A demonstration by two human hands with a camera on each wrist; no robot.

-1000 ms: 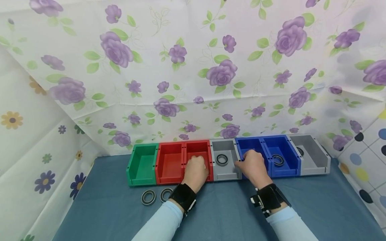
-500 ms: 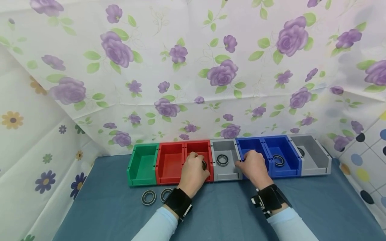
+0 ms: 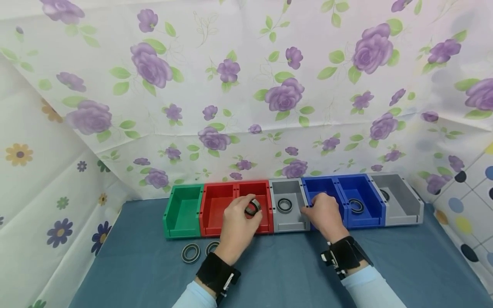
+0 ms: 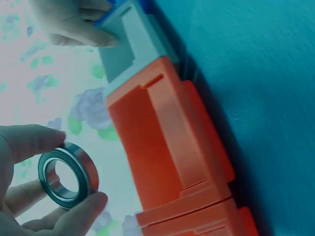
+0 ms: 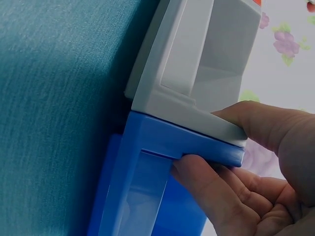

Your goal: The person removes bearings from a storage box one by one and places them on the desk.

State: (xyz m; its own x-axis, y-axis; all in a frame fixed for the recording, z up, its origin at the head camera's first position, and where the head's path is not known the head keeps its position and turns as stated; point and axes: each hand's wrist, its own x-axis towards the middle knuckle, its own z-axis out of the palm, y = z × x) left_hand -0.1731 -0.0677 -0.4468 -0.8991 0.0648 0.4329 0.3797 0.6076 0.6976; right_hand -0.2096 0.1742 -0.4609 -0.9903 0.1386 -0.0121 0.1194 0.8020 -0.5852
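My left hand [image 3: 238, 226] pinches a ball bearing [image 4: 67, 174] between thumb and fingers, over the right-hand red bin [image 3: 265, 222]. The bearing is a steel ring with a dark seal, tilted so its side shows in the left wrist view. My right hand [image 3: 326, 216] grips the adjoining walls of the middle grey bin [image 5: 172, 105] and the blue bin [image 5: 147, 132], thumb on the grey side and fingers on the blue side. Another bearing [image 3: 284, 205] lies flat in that grey bin.
A green bin [image 3: 182, 235] and another red bin [image 3: 215, 231] continue the row leftward. To the right, a second blue bin [image 3: 366, 222] and an end grey bin [image 3: 404, 219] each hold a bearing. Two bearings, one [image 3: 190, 253] fully visible, lie on the blue cloth before the row.
My left hand has risen out of the right-hand red bin and shifted left and toward me, bringing the pinched bearing into view. My right hand stays on the bin walls.
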